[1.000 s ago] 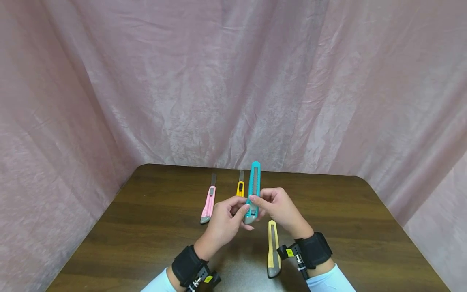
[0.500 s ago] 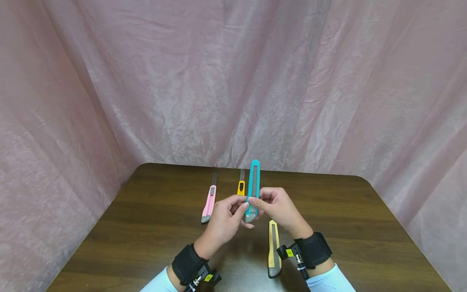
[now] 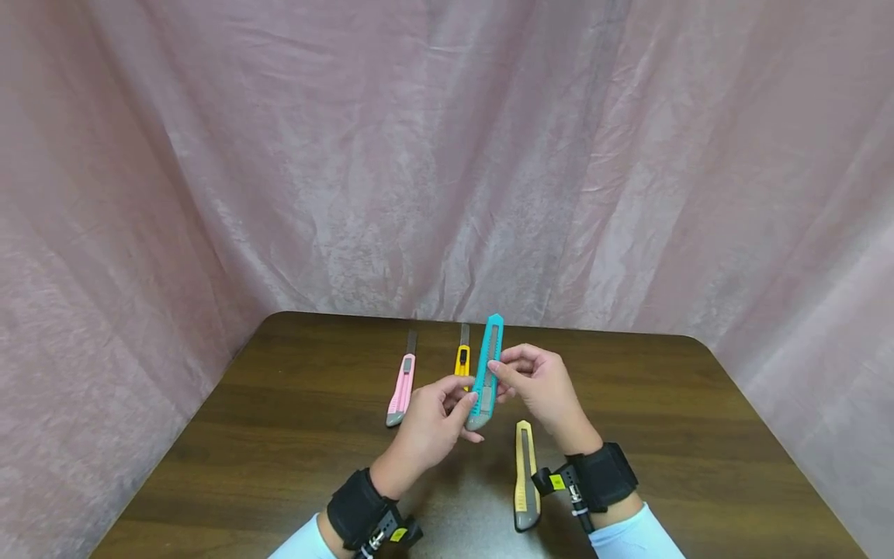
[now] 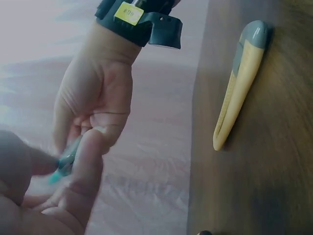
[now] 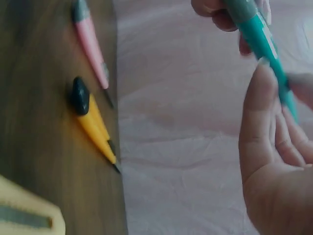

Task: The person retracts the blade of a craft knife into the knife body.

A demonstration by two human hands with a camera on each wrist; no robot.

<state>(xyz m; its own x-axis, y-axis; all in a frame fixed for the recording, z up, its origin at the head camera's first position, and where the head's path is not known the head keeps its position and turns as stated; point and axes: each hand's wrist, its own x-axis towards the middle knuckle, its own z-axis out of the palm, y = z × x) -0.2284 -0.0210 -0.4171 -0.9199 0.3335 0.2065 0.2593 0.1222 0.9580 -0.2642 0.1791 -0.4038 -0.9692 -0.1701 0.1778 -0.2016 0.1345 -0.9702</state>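
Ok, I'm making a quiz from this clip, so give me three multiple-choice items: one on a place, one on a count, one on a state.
1. Where does the pale yellow cutter lie?
A. on the table by the right wrist
B. in the left hand
C. on the pink cutter

2. How many cutters lie on the table?
A. one
B. three
C. five

3. The teal cutter is:
A. flat on the table
B. held up by both hands
C. broken in two

Key: A, it rests on wood beside the wristband; B, pink cutter, orange cutter and pale yellow; B, left hand and right hand pinch it.
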